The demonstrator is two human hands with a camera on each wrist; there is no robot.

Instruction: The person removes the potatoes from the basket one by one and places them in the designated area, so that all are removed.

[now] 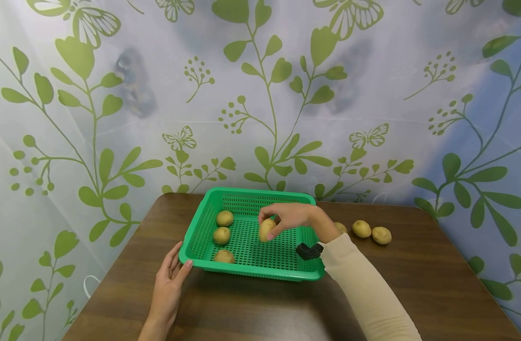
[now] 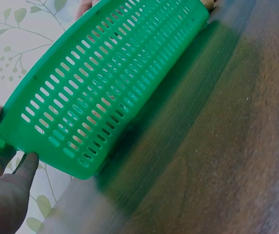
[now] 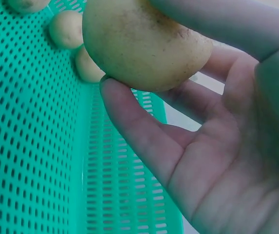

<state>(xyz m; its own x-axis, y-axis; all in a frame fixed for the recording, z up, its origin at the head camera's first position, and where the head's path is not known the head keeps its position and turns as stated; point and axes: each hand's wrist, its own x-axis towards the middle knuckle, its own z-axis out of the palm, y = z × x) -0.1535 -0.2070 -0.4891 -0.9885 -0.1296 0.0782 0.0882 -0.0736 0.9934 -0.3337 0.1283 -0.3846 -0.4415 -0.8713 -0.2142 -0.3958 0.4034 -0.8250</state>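
Note:
A green plastic basket (image 1: 260,273) with slotted walls stands on the table. My left hand (image 1: 168,279) grips its near left corner, the thumb and fingers (image 2: 28,168) around the rim. Above the basket's floor, my right hand (image 1: 290,217) holds a potato (image 1: 266,230) between thumb and fingers; close up, this potato (image 3: 139,48) shows some brown marks. Along the basket's left side lie three potatoes: a far one (image 1: 225,218), a middle one (image 1: 221,235) and a near one (image 1: 224,256), partly hidden by the front rim.
Right of the basket, three more potatoes lie on the brown wooden table (image 1: 413,284): one (image 1: 340,227) partly behind my right wrist, one (image 1: 361,228) beside it and one (image 1: 381,235) farther right. A leaf-patterned curtain (image 1: 260,118) hangs behind the table.

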